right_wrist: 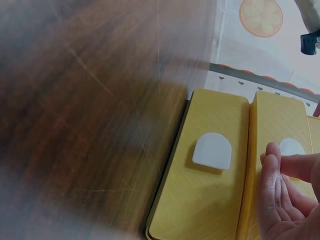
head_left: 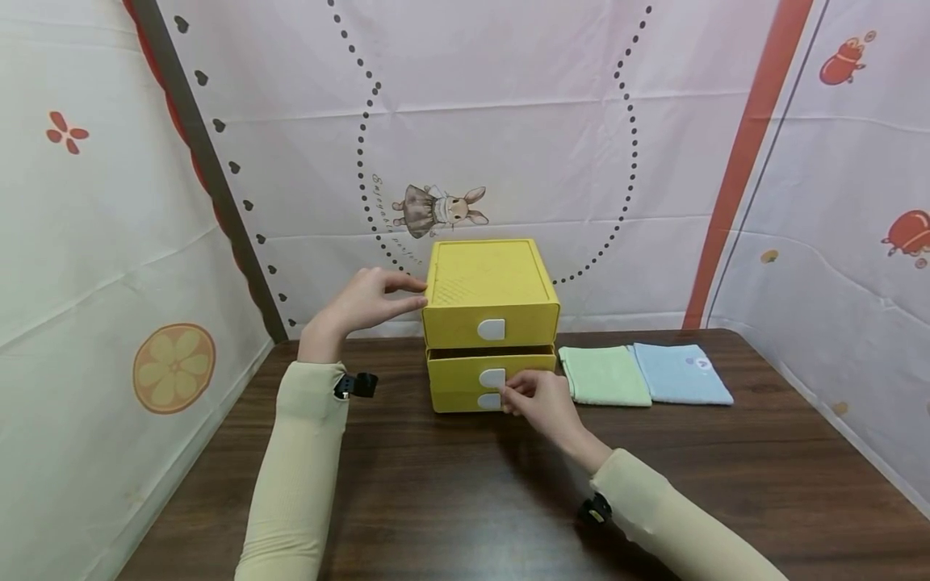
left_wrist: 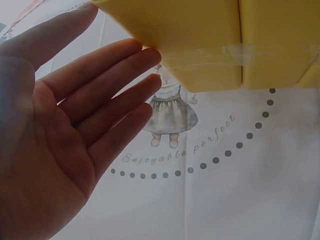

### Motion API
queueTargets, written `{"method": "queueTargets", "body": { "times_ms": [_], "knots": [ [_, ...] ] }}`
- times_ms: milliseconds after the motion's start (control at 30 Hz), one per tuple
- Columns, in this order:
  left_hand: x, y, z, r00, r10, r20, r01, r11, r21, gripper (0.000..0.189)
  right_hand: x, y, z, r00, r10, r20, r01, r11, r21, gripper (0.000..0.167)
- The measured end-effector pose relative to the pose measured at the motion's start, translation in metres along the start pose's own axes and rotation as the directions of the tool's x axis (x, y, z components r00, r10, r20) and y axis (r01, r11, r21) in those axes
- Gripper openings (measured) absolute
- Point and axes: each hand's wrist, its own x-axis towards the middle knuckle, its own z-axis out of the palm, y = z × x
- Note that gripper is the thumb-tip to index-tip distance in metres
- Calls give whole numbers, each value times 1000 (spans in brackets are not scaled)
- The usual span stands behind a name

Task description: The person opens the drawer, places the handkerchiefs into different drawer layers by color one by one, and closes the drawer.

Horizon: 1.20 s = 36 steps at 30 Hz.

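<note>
A yellow drawer box [head_left: 481,270] is standing on the dark wooden desk [head_left: 436,492], against the printed cloth backdrop [head_left: 291,137]. Its middle drawer [head_left: 458,369] is jutting slightly forward, and a dark gap is showing above its front. The left hand [head_left: 366,303] is steadying itself at the box's left side, near the upper front corner; its grip is spreading, with straight fingers and the thumb apart, the tips meeting the yellow edge. Clear tape [left_wrist: 230,57] is running across that side. The right hand [head_left: 545,401] is reaching to the middle drawer's white handle [head_left: 492,378], partly covering it in the right wrist view; its grip is pressing thumb and fingertips together, but I cannot tell whether they are pinching the handle. The bottom handle [right_wrist: 211,151] is sitting just below, the top handle [head_left: 491,329] above. Right of the box, a folded green cloth [head_left: 606,375] is lying beside a folded blue cloth [head_left: 683,374].
</note>
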Motion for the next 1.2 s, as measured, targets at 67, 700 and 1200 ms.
{"method": "queueTargets", "body": {
  "times_ms": [67,700,1200],
  "knots": [
    [0,0,0,1000,-3,-1,3,1000,1,44,-2,0,0,1000,-4,5,4,1000,2,12],
    [1,-2,-1,1000,-14,-27,14,1000,-4,38,-27,-7,-7,998,-12,66,9,998,57,6],
    [2,-3,1,1000,-15,-27,15,1000,1,39,-42,-12,-9,996,-21,82,16,998,57,7]
  ]
}}
